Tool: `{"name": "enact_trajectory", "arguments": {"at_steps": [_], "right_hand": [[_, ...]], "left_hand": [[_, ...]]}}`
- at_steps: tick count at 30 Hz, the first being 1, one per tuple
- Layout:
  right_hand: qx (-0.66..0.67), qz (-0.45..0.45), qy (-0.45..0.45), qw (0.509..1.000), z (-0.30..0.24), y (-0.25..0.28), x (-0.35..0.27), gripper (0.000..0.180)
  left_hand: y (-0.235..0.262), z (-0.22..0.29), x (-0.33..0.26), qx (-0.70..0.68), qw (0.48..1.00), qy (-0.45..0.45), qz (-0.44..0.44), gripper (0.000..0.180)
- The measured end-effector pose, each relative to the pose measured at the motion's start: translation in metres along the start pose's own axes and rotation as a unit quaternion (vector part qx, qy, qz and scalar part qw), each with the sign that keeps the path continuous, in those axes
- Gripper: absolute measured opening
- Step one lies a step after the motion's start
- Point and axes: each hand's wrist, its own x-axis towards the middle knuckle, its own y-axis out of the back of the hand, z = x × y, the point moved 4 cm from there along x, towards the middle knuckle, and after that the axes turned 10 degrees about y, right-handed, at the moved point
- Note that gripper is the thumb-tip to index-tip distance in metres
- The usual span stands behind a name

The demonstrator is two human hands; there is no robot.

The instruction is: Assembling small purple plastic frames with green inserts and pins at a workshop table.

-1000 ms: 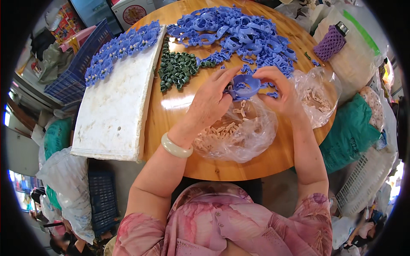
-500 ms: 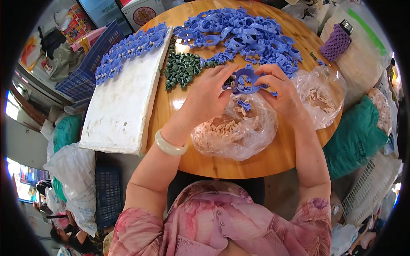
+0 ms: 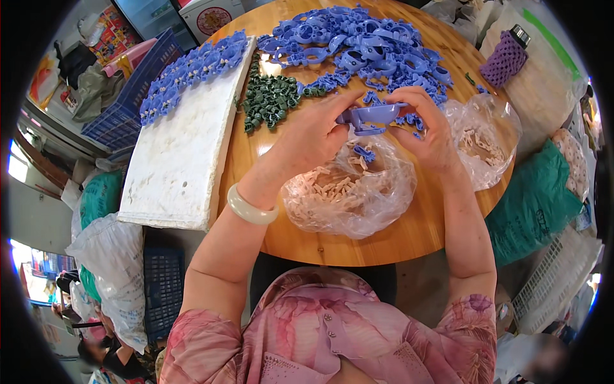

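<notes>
A blue ring-shaped plastic part (image 3: 377,116) is held up between both my hands, seen nearly edge-on. My left hand (image 3: 314,133) pinches its left end, fingers bent. My right hand (image 3: 423,131) grips the opposite end between thumb and fingers. Beneath them sits an open clear plastic bag (image 3: 390,198) of small beige pieces (image 3: 326,195), with a little blue piece (image 3: 364,153) on top. Past my hands lies a large heap of similar blue parts (image 3: 358,45). A pile of small dark green pieces (image 3: 268,102) is beyond my left hand.
A white foam board (image 3: 176,166) lies at the left, rows of blue parts (image 3: 192,73) along its far end. Another clear bag (image 3: 483,144) of beige pieces is at the right, near a bottle in a purple knitted cover (image 3: 503,61). All rest around a round wooden table (image 3: 332,253).
The blue part has been tilted from facing me, its round opening showing, to nearly edge-on. Both hands have shifted slightly and still hold it.
</notes>
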Motion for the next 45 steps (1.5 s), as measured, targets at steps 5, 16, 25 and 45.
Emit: {"name": "enact_trajectory", "arguments": {"at_steps": [5, 16, 25, 45], "right_hand": [[0.002, -0.003, -0.011, 1.0, 0.002, 0.002, -0.001, 0.036], [0.028, -0.041, -0.079, 0.996, 0.011, 0.002, -0.005, 0.04], [0.187, 0.0, -0.231, 0.955, 0.024, 0.004, -0.01, 0.047], [0.201, 0.026, -0.281, 0.938, 0.039, -0.01, -0.014, 0.041]], "left_hand": [[0.004, 0.009, 0.006, 0.032, 0.999, -0.035, -0.003, 0.051], [-0.002, 0.001, 0.012, 0.002, 0.998, 0.026, -0.066, 0.042], [-0.017, 0.0, 0.01, -0.33, 0.909, 0.145, -0.21, 0.041], [-0.037, -0.029, 0.002, -0.608, 0.739, 0.213, -0.197, 0.038]]}}
